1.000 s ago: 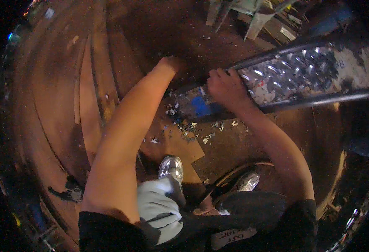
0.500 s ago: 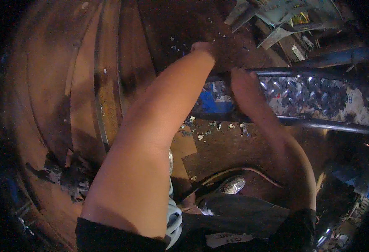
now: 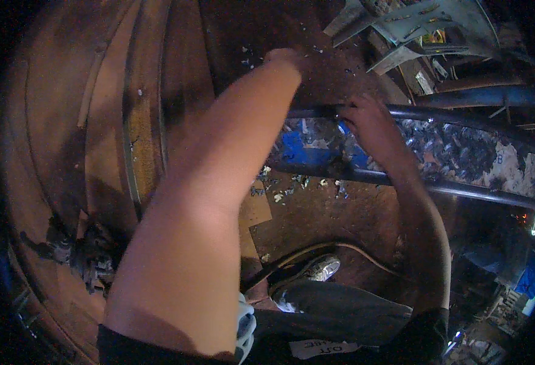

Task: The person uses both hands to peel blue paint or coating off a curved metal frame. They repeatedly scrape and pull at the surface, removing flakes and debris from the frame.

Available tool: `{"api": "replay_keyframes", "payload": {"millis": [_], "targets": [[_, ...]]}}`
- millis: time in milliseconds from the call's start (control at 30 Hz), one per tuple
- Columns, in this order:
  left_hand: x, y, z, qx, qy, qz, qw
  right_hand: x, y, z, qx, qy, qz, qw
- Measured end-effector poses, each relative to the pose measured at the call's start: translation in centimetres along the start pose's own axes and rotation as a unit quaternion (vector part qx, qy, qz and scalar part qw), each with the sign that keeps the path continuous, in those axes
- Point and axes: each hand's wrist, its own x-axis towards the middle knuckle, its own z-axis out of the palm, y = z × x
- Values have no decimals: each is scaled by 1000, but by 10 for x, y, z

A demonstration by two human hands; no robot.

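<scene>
A long metal panel (image 3: pixel 486 146) with a raised tread pattern lies across the right half. Dark round tubes run along its two long edges, and scraps of blue and whitish film cling to its face. My right hand (image 3: pixel 374 128) is over the panel by its far tube, fingers bent and slightly apart, with no held thing showing. Past the far tube, at the panel's left end, is my left hand (image 3: pixel 284 56). It is small and dim there, with its fingers hidden beyond the wrist.
Torn bits of film (image 3: pixel 307 182) litter the brown floor near the panel. A curved hose (image 3: pixel 316 246) passes by my shoe (image 3: pixel 323 267). A pale plastic chair (image 3: pixel 426 24) lies at the far right. Dark metal parts (image 3: pixel 88 258) sit on brown sheets (image 3: pixel 106 140) to the left.
My right hand has shifted slightly right along the panel, and its fingers show more clearly. My left hand has moved a little left and farther away. The view has shifted slightly.
</scene>
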Motion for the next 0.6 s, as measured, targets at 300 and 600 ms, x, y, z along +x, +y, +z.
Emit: {"api": "replay_keyframes", "payload": {"millis": [300,600], "targets": [[-54,-121,-16,245,-167,74,952,4,16,-7,16,-73,-8,997],[-42,-133,-20,240,-196,57,949,18,-5,2,-57,-35,-10,998]]}}
